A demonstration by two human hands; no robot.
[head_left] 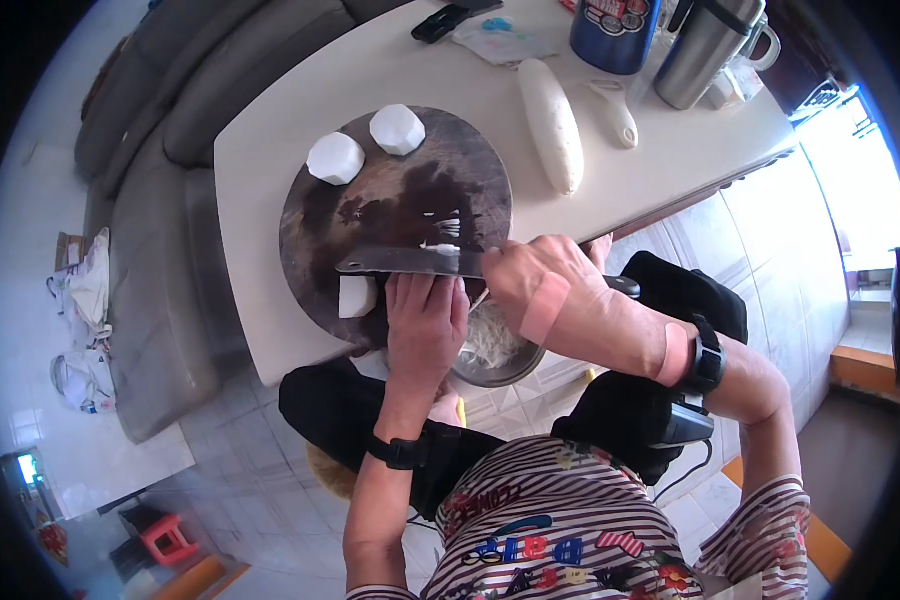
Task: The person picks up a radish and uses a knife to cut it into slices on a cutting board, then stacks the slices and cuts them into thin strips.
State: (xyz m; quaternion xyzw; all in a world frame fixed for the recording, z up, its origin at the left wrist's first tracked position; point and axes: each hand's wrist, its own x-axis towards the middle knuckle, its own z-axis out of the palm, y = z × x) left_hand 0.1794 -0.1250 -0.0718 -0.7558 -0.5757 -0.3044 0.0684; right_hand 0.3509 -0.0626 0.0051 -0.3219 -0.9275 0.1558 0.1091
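My right hand [550,290] is wrapped round the handle of a kitchen knife [400,262] with a wide blade. The blade lies across the lower part of a round wooden cutting board [320,225]. Just on the near side of the blade, my left hand [425,325] presses down with fingers together; what lies under them is hidden. A white radish chunk [357,297] stands beside those fingers. Thin white radish strips [448,228] lie beyond the blade. Two more peeled radish chunks, one on the left [336,158] and one on the right [398,130], sit at the board's far side.
Below the table edge is a metal bowl [515,375] of shredded radish, close to both hands. Right of the board lie a whole white radish [550,125] and a peeler [617,112]. A blue container [615,38] and a steel flask [705,55] stand farther back.
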